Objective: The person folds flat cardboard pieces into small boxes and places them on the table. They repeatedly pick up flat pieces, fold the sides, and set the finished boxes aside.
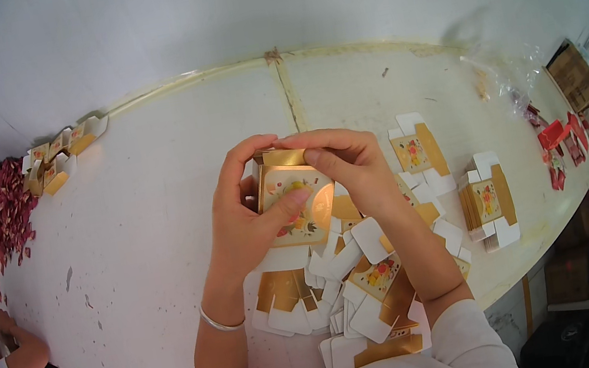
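Observation:
Between my hands, above the middle of the table, is a small gold and cream paperboard box (293, 219) with a printed fruit or flower design. My left hand (237, 213) wraps round its left side, the thumb lying across the printed front. At the top edge, the fingers and thumb of my right hand (349, 167) pinch the gold flap. Below and to the right of the box lies a loose heap of flat, unfolded cartons (380, 275), white and gold, partly hidden by my right forearm.
A neat stack of flat cartons (488, 202) stands at the right, near a single flat carton (417, 148). Several opened boxes (63, 154) sit at the far left beside a heap of dark red petals or buds (3, 213). Another person's arm (25, 354) reaches the table's left edge. Clear plastic (506, 74) and red scraps (553, 135) lie far right.

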A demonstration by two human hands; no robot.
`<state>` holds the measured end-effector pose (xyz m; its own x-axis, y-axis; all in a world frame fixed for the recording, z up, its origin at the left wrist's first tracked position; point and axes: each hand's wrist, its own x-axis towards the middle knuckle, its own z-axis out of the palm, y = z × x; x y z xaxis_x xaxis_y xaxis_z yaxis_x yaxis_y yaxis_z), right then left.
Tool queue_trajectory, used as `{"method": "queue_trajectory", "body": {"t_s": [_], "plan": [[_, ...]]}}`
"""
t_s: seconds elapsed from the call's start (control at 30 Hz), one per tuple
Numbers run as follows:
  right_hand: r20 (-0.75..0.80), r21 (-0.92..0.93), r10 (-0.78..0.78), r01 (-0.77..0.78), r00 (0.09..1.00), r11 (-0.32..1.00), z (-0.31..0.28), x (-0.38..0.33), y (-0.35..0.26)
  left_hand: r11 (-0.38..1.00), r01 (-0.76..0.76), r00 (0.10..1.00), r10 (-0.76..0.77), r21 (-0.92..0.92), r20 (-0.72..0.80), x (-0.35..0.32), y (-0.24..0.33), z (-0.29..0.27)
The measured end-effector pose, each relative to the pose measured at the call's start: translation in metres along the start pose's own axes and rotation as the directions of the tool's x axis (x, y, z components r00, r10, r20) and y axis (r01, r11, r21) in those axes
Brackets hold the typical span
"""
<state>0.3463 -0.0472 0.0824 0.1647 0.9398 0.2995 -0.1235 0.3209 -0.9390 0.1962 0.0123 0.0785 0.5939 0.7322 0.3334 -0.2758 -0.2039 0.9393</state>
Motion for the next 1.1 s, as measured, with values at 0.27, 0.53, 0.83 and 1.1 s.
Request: {"method": "queue_trajectory", "body": {"t_s": [0.27,0.53,0.83,1.1], "plan": [[-0.031,0.045,-0.317,0.319,0.948,0.947,0.015,-0.001,0.020,0.978,0.017,0.993,-0.041,-0.206,-0.111,0.002,0.000,-0.002],[-0.028,-0.246,-0.055,0.046,0.998,0.968,0.005,0.004,0.023,0.993,0.008,0.947,-0.045,-0.117,-0.318,0.012,-0.033,-0.039],[-0.528,-0.845,0.131,-0.505,0.839,-0.176,-0.163,-0.020,0.035,0.930,0.134,0.660,0.174,0.342,-0.731,0.012,-0.029,-0.170],[0.048,-0.999,-0.291,0.051,0.956,0.002,-0.211,-0.030,0.086,0.950,-0.093,0.899,0.208,0.297,-0.385,0.034,-0.042,-0.028]]}}
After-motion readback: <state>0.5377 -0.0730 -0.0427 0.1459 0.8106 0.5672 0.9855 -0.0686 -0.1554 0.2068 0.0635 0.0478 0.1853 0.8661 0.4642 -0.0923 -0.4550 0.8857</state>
